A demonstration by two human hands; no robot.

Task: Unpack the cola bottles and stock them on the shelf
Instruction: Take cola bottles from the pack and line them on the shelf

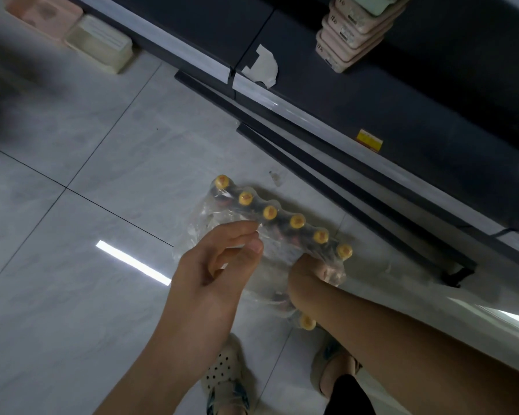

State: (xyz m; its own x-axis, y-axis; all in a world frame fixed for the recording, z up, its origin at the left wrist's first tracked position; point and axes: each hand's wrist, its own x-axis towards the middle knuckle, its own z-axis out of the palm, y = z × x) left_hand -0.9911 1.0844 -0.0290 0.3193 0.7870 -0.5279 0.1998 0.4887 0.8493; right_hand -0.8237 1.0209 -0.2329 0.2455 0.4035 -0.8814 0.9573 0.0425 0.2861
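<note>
A shrink-wrapped pack of dark cola bottles with yellow caps [270, 212] stands on the tiled floor in front of a dark shelf unit [402, 109]. Several caps show in a row; one more cap [307, 322] sits near my right forearm. My left hand [219, 265] pinches the clear plastic wrap [198, 232] between thumb and fingers at the pack's near side. My right hand [315, 272] reaches into the wrap at the pack's right end, its fingers under the plastic and mostly hidden.
Stacked pink and cream boxes [351, 34] sit on the dark shelf at upper right. A cream box [102, 43] and a pink one [42, 10] lie on the floor at upper left. A torn paper scrap [261, 65] hangs on the shelf edge. My sandalled feet [228, 375] stand below the pack.
</note>
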